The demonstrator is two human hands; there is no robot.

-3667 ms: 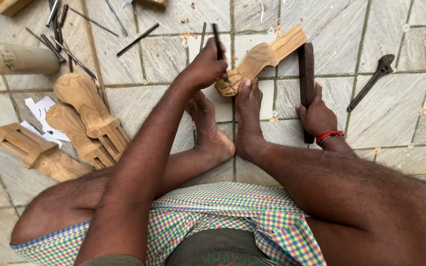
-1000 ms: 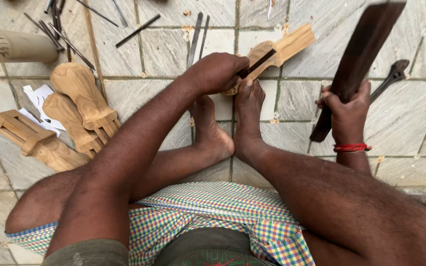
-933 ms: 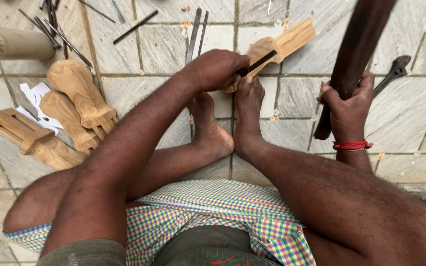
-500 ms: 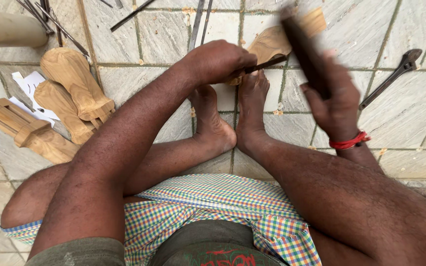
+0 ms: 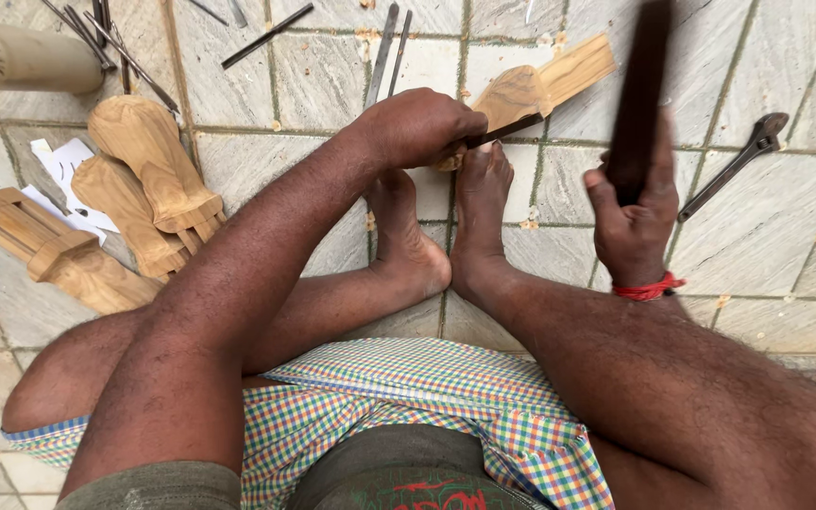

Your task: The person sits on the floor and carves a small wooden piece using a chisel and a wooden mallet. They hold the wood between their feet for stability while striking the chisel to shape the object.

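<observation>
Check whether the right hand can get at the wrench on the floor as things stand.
Probably not right away: the right hand is closed on a dark wooden bat. The wrench lies close beside it with bare tile between them.

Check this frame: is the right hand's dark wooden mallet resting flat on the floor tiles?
No, the right hand grips the dark mallet raised upright above the tiles.

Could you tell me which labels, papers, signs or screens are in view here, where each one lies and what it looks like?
Paper slips: white, flat on the tiled floor at the left, partly under the carved wooden pieces; some dark marks, too small to make out.
Wooden cylinder: pale, lying at the top left corner, with dark handwritten marks near its left end.
No packages, signs or screens show.
</observation>
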